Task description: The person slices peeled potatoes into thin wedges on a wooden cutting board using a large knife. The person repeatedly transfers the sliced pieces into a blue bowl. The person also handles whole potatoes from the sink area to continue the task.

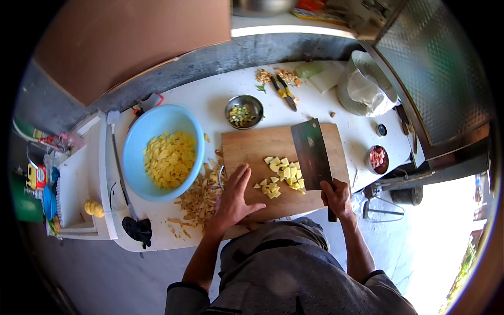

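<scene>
My right hand (337, 198) grips the handle of a cleaver (311, 155), whose broad dark blade lies over the right part of a wooden cutting board (244, 144). Left of the blade, pale yellow potato chunks (286, 170) are spread on the board. My left hand (237, 197) hovers at the board's left edge, fingers spread and thumb pointing toward the chunks, with nothing in it. A heap of brown potato peelings (197, 202) lies beside that hand. Further left stands a light blue basin (131, 157) holding many cut potato pieces (169, 160).
Behind the board sit a metal bowl (255, 103) with chopped greens and yellow-handled pliers (283, 92). At the right are a small bowl of raw meat (378, 159), a black lid (381, 129) and a bucket (350, 86) with a plastic bag. A white sink (100, 173) stands far left.
</scene>
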